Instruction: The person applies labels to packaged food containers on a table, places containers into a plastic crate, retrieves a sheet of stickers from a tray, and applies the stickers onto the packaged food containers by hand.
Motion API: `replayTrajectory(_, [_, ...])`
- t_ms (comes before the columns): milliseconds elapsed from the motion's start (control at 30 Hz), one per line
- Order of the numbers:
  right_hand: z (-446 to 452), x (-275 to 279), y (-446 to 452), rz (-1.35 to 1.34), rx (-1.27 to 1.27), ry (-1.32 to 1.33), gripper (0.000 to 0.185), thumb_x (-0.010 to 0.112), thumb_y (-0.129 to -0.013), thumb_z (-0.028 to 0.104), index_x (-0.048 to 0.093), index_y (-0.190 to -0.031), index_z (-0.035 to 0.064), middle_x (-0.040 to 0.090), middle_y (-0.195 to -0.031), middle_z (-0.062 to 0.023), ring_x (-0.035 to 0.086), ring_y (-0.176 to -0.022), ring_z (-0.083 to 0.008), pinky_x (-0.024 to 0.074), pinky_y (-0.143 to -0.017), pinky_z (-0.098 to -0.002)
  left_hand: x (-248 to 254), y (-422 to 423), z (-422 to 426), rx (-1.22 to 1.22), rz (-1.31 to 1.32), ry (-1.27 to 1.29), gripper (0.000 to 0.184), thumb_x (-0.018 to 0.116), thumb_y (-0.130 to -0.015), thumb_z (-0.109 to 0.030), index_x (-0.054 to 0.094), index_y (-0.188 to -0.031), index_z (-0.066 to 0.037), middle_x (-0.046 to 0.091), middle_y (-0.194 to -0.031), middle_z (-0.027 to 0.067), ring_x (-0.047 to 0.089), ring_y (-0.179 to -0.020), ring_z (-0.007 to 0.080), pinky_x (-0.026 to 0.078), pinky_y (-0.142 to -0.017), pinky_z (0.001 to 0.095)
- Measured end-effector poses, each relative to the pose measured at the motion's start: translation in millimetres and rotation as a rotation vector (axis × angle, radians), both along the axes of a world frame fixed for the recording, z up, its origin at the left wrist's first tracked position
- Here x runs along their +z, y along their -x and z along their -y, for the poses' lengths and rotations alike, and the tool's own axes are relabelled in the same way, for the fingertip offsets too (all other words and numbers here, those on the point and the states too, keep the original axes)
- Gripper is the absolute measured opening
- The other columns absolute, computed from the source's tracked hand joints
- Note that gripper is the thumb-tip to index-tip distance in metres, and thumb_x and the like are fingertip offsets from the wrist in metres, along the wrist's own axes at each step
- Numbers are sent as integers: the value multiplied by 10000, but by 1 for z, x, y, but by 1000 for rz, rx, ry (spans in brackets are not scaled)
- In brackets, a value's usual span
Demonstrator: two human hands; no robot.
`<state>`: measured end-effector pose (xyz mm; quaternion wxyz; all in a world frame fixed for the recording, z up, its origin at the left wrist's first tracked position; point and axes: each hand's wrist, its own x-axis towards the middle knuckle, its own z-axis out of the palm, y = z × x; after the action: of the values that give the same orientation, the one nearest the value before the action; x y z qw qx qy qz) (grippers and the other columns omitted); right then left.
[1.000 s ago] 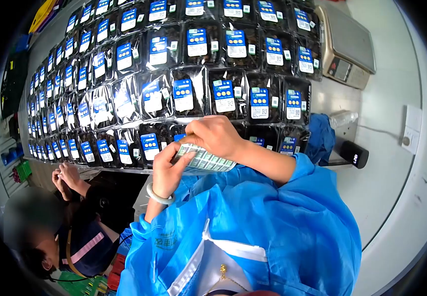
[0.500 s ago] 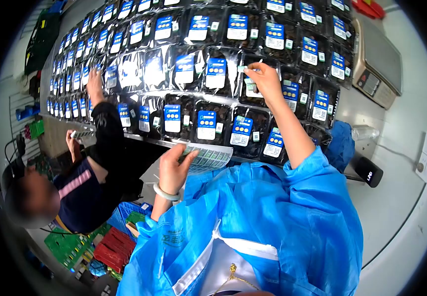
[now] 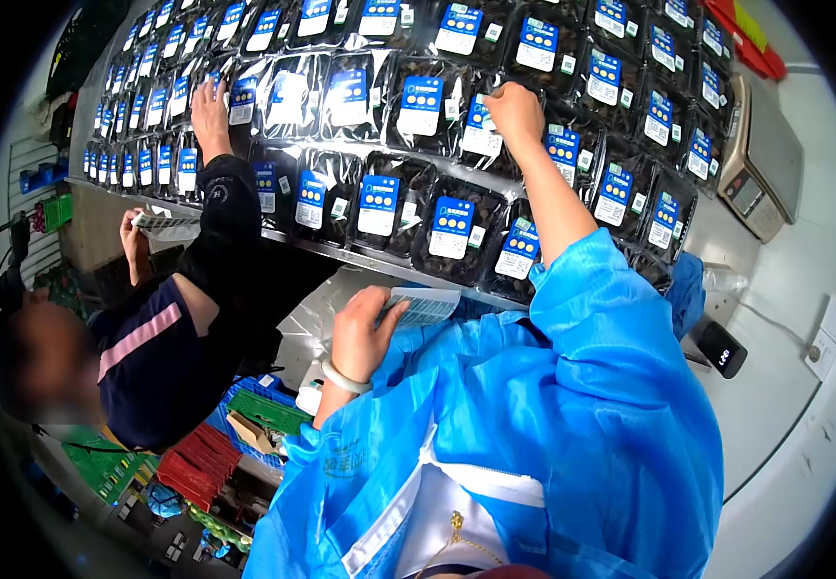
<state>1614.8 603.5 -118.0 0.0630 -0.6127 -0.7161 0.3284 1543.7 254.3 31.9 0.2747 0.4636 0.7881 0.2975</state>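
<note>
My left hand (image 3: 360, 336) pinches a sheet of small green-and-white stickers (image 3: 426, 307) between thumb and fingers, just in front of the table edge. My right hand (image 3: 518, 116) is over a film-wrapped black tray pack (image 3: 481, 140) with a blue-and-white label. Its fingers are curled together with the tips at the top of that label; what they hold, if anything, is hidden. Beside it lies another labelled pack (image 3: 421, 106), which carries a small white-and-green sticker. Dark contents show through the film.
Rows of similar packs cover the table (image 3: 341, 253). A co-worker's hand (image 3: 210, 121) reaches over packs on the left; their other hand (image 3: 134, 236) holds a sticker sheet. A weighing scale (image 3: 761, 159) stands right, near a small clock (image 3: 722, 349). Crates (image 3: 201, 463) sit lower left.
My right hand, which pinched a small sticker above the packs, is now down at a pack's label. My left hand has shifted slightly right and down with the sheet. The view has shifted.
</note>
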Motion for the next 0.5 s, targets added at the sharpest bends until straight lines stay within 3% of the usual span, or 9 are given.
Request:
replayTrajectory(67, [1,11,-1,225,51,-225,371,772,-766,371,688,-910,39,719,-849,-172,699,-878,-341,546,-761,-456,-4,11,0,-25,10,9,220,768,-786,-80,577,-829,22,549,-733,167,560,-678,341,448,-606,380])
replayTrajectory(100, [-2,13,-8,171,75,-177,466,773,-763,425,644,-947,16,709,-864,-197,696,-858,-363,542,-739,-474,-8,15,1,-32,9,-1,217,767,-786,-82,580,-830,19,552,-734,163,556,-674,341,446,-603,380])
replayTrajectory(133, [0,28,-12,74,85,-71,450,766,-782,409,639,-937,6,709,-892,-197,701,-819,-351,544,-708,-444,-10,20,1,-36,4,-2,214,766,-786,-80,581,-830,18,553,-735,163,555,-673,341,445,-601,380])
replayTrajectory(200, [12,21,-24,-319,89,131,373,751,-826,323,601,-944,3,706,-877,-151,694,-738,-263,538,-651,-372,-13,29,1,-47,-1,-3,209,765,-785,-77,583,-829,16,555,-736,162,554,-671,342,443,-597,381])
replayTrajectory(267, [48,48,-40,-508,84,441,316,722,-867,243,553,-988,5,673,-805,-91,646,-676,-159,513,-604,-303,-21,40,3,-62,9,-25,207,766,-783,-77,587,-831,15,557,-739,163,554,-671,344,445,-598,385])
replayTrajectory(333, [81,43,-64,-581,104,445,315,729,-861,140,506,-1029,-7,621,-766,-69,614,-665,-126,492,-595,-263,-23,48,1,-79,6,-25,208,766,-782,-79,587,-833,15,557,-738,162,555,-673,346,448,-602,386])
replayTrajectory(367, [96,35,-75,-593,66,439,331,739,-834,75,492,-1037,-12,627,-826,-77,616,-701,-119,493,-620,-255,-23,54,0,-110,-5,27,202,755,-795,-119,608,-871,-3,616,-800,162,601,-754,372,478,-639,430])
replayTrajectory(500, [144,28,-80,-587,56,439,363,741,-792,-9,468,-1030,15,571,-840,-46,556,-727,-95,473,-681,-241,-37,64,-3,-144,13,3,214,763,-788,-130,617,-881,-3,632,-826,163,614,-780,372,490,-653,432])
